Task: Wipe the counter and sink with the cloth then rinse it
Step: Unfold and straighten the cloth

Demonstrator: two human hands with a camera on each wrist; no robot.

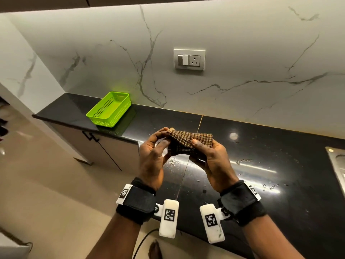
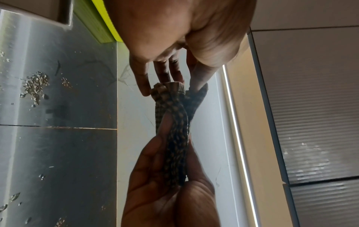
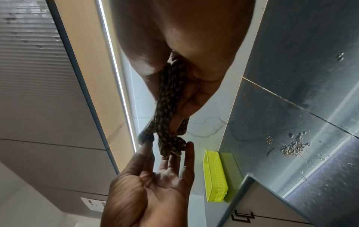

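Note:
A brown checked cloth (image 1: 188, 139) is bunched and stretched between both hands, held in the air above the black counter (image 1: 261, 165). My left hand (image 1: 162, 136) pinches the cloth's left end between thumb and fingertips. My right hand (image 1: 196, 149) grips the other end, thumb pressed on top and fingers underneath. In the left wrist view the cloth (image 2: 174, 122) runs from the left fingers (image 2: 161, 73) down into the right palm (image 2: 165, 192). The right wrist view shows the cloth (image 3: 167, 107) lying across the right palm. A steel sink (image 1: 336, 161) shows at the right edge.
A lime green perforated basket (image 1: 109, 109) stands at the counter's far left end by the marble wall. Crumbs and water drops (image 1: 171, 161) lie on the counter under the hands. A switch and socket plate (image 1: 189, 59) is on the wall. Cabinet doors hang below the counter edge.

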